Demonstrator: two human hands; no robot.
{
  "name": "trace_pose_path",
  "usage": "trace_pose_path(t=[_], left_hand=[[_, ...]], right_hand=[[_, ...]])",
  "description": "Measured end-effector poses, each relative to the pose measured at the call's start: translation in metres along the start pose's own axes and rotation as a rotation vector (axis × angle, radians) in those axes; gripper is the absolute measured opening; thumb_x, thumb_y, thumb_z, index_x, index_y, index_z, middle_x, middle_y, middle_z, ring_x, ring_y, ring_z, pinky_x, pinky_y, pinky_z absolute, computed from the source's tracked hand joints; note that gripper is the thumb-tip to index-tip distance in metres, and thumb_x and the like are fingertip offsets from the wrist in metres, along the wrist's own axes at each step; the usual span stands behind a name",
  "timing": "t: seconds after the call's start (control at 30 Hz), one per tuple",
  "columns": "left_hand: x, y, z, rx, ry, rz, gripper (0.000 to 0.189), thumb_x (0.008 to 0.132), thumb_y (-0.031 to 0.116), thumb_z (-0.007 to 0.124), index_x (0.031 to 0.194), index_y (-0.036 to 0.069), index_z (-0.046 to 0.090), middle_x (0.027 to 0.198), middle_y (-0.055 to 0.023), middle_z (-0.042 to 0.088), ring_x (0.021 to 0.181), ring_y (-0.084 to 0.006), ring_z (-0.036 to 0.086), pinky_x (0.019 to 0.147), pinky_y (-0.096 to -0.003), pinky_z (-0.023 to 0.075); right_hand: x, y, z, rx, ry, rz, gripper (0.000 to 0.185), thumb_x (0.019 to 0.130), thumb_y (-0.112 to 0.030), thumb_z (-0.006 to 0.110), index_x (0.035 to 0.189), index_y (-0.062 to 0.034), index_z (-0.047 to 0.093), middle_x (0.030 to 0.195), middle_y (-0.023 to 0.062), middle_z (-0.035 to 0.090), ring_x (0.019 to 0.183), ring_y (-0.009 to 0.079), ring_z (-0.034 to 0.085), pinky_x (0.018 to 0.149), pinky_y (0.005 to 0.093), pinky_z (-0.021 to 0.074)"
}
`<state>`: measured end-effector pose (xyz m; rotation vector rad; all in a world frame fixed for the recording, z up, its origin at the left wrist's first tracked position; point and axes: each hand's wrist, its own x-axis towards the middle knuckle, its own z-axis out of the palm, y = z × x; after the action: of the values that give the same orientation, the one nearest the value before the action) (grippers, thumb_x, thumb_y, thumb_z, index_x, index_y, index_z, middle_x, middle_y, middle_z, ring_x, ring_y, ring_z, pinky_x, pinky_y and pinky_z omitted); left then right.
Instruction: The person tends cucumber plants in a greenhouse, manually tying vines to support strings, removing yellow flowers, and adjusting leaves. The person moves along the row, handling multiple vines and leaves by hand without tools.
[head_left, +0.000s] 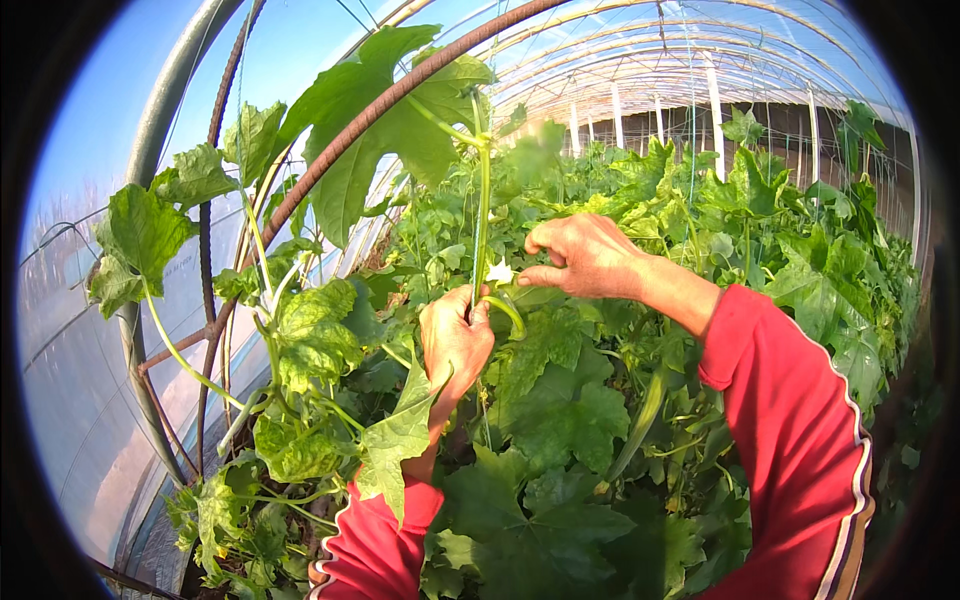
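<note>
My left hand (456, 334) is closed around an upright green vine stem (484, 187), gripping it together with a thin twine (476, 262) that runs along it. A curved green shoot (508, 311) bends out to the right beside the thumb. Just above this hand shows a small white star-shaped thing (499, 272), perhaps a flower. To its right is my right hand (589, 259), its index finger and thumb apart with nothing visible between them. The thumb tip comes close to the white thing; whether they touch is unclear. A lobed leaf (401, 442) covers part of my left wrist.
A rusty curved metal bar (360, 127) arches across the upper left, near a large leaf (375, 112). Plastic sheeting (75, 375) and a grey pipe (161, 97) line the left side. A long green gourd (643, 424) hangs below my right forearm amid dense vines.
</note>
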<state>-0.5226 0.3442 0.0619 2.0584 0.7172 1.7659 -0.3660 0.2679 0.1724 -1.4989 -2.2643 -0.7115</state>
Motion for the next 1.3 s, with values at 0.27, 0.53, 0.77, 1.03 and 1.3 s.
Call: trace_pose_path(t=[0.27,0.53,0.77,1.03,1.3], left_hand=[[-0.003,-0.003,-0.003,0.126,0.126,0.191,0.015,0.075,-0.001,0.057,0.088,-0.002,0.063,0.073,-0.0177,0.061,0.058,-0.0254,0.059,0.056,-0.0326,0.0447],[-0.002,-0.008,-0.007,0.099,0.069,0.102,0.014,0.076,0.0,0.059,0.089,0.0,0.064,0.061,-0.0127,0.058,0.047,-0.0163,0.05,0.05,-0.0302,0.0405],[0.007,0.011,-0.014,0.06,0.111,0.108,0.015,0.078,0.004,0.06,0.092,0.0,0.064,0.055,-0.0073,0.054,0.047,-0.01,0.043,0.047,-0.0272,0.0373],[0.004,0.006,-0.02,-0.057,-0.054,-0.192,0.017,0.077,0.006,0.065,0.093,0.0,0.065,0.061,0.0033,0.054,0.055,-0.004,0.041,0.05,-0.0214,0.0354],[0.001,0.0,-0.019,-0.499,-0.149,-0.236,0.029,0.072,0.002,0.064,0.1,-0.004,0.061,0.076,-0.0028,0.062,0.062,-0.0066,0.05,0.058,-0.0228,0.0428]], right_hand=[[0.07,-0.021,-0.085,-0.578,0.436,-0.33,0.02,0.077,-0.013,0.053,0.097,-0.0123,0.059,0.073,0.0114,0.061,0.069,0.0313,0.061,0.057,0.0406,0.0469],[0.086,-0.038,-0.106,-1.184,0.224,-0.576,0.019,0.078,-0.021,0.052,0.094,-0.0133,0.059,0.076,0.006,0.053,0.056,0.021,0.058,0.049,0.0354,0.0471],[0.082,-0.049,-0.122,-1.037,0.174,-0.406,0.039,0.085,-0.038,0.046,0.108,-0.0072,0.043,0.099,0.0095,0.039,0.084,0.0208,0.038,0.07,0.0301,0.0299],[0.045,-0.033,-0.11,-0.06,0.36,-0.03,0.039,0.087,-0.039,0.041,0.096,-0.0025,0.05,0.082,0.0091,0.048,0.069,0.0159,0.045,0.058,0.0276,0.0349],[-0.022,-0.029,0.013,0.773,-0.131,0.915,0.024,0.091,-0.011,0.038,0.113,-0.007,0.045,0.073,0.0056,0.049,0.039,0.0077,0.035,0.032,0.0219,0.027]])
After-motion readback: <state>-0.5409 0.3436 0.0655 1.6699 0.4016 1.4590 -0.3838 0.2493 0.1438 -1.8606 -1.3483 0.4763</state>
